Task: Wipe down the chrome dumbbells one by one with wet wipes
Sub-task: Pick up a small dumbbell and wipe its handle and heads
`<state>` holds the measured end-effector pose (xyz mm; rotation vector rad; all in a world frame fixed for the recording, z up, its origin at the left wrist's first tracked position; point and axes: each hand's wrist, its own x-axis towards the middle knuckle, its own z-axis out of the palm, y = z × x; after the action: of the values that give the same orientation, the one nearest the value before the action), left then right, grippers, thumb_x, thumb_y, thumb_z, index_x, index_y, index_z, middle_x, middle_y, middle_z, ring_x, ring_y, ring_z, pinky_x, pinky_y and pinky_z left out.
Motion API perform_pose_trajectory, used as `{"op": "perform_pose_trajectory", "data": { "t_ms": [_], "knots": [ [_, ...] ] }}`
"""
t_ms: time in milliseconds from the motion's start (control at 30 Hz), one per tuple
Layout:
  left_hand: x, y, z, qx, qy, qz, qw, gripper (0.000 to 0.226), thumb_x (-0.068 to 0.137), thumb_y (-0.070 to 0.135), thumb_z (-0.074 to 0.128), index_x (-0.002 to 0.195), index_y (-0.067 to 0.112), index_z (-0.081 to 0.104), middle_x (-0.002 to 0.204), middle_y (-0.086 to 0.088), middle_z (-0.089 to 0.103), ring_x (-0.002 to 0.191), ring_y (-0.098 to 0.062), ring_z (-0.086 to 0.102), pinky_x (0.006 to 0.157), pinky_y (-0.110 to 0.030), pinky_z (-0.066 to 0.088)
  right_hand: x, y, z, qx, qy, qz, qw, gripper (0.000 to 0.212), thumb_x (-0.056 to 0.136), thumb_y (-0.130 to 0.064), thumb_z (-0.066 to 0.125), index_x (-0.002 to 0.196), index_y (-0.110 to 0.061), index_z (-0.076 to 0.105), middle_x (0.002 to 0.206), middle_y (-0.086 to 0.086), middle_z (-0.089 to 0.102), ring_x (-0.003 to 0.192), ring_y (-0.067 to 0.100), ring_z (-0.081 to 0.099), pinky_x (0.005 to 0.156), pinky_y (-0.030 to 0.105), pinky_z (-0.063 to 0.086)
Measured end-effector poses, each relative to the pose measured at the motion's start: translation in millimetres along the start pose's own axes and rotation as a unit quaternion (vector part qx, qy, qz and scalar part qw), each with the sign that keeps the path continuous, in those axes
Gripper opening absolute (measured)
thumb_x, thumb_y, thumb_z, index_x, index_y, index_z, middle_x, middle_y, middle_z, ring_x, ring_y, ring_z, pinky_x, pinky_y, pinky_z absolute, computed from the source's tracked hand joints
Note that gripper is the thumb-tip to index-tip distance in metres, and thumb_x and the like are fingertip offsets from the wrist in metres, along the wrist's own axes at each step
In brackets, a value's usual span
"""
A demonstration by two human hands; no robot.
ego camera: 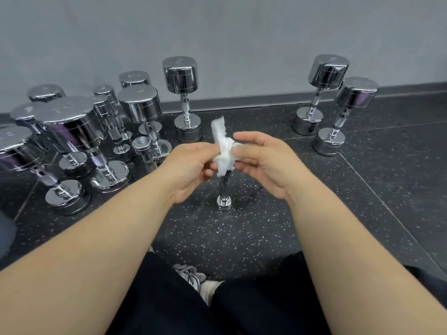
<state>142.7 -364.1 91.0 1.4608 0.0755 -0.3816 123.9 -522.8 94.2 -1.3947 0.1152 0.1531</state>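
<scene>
Both forearms stretched out front, wrists turned inward. Left hand (pixel 191 165) and right hand (pixel 263 163) each pinch a scrunched white wet wipe (pixel 223 151), which sits over the top of a small upright chrome dumbbell (pixel 224 189) on the speckled floor (pixel 242 238).

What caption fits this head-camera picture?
Left hand and right hand hold a white wipe over a small upright chrome dumbbell.

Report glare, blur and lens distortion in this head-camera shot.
Head view: lens bows the baseboard, tilts outer chrome dumbbells; head view: reflections streak the chrome; head view: lower fingers of the left hand motion-blurred, wet wipe fairly sharp.
</scene>
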Motion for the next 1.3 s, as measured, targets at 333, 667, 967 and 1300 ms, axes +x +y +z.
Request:
{"op": "perform_pose_trajectory", "data": {
  "t_ms": [333, 667, 967, 1300],
  "knots": [
    [6.9, 4.5, -4.7, 0.067, -0.007, -0.014, 0.998, 0.008, 0.093, 0.017, 0.062, 0.094, 0.015, 0.070, 0.066, 0.006, 0.056, 0.060, -0.006, 0.038, 0.048, -0.018, 0.026, 9.2, -0.4, -2.6, -0.043, -0.001, 0.001, 0.999, 0.025, 0.082, 0.013, 0.066, 0.070, -0.008, 0.059, 0.067, 0.007, 0.064, 0.052, 0.011, 0.052, 0.044, 0.017, 0.039],
    [1.6, 24.1, -6.1, 0.159, 0.036, 0.059, 0.985, 0.013, 0.095, 0.017, 0.059, 0.092, 0.017, 0.072, 0.067, 0.007, 0.061, 0.053, -0.002, 0.047, 0.050, -0.019, 0.033, 5.0, -9.8, -9.7, 0.010, 0.012, 0.024, 1.000, 0.010, 0.087, 0.001, 0.067, 0.090, -0.008, 0.068, 0.067, 0.001, 0.064, 0.048, 0.006, 0.043, 0.042, 0.016, 0.034],
    [-19.1, 37.3, 5.9, 0.161, 0.013, 0.032, 0.986, 0.009, 0.090, 0.021, 0.068, 0.082, 0.018, 0.065, 0.074, 0.003, 0.069, 0.071, -0.013, 0.056, 0.068, -0.027, 0.042, -6.6, -20.0, -11.0, -0.008, 0.021, -0.037, 0.999, 0.022, 0.080, 0.010, 0.067, 0.084, -0.012, 0.067, 0.076, 0.006, 0.065, 0.066, 0.016, 0.061, 0.060, 0.026, 0.049],
    [-34.7, 61.9, 1.4, 0.324, 0.043, 0.096, 0.940, 0.008, 0.088, 0.019, 0.071, 0.091, 0.026, 0.075, 0.092, 0.000, 0.074, 0.080, -0.014, 0.061, 0.079, -0.029, 0.050, -28.3, -31.4, -6.4, -0.178, 0.022, -0.067, 0.982, 0.013, 0.095, -0.010, 0.060, 0.096, -0.009, 0.074, 0.072, -0.001, 0.065, 0.038, -0.002, 0.051, 0.034, 0.011, 0.032]
  ]
}}
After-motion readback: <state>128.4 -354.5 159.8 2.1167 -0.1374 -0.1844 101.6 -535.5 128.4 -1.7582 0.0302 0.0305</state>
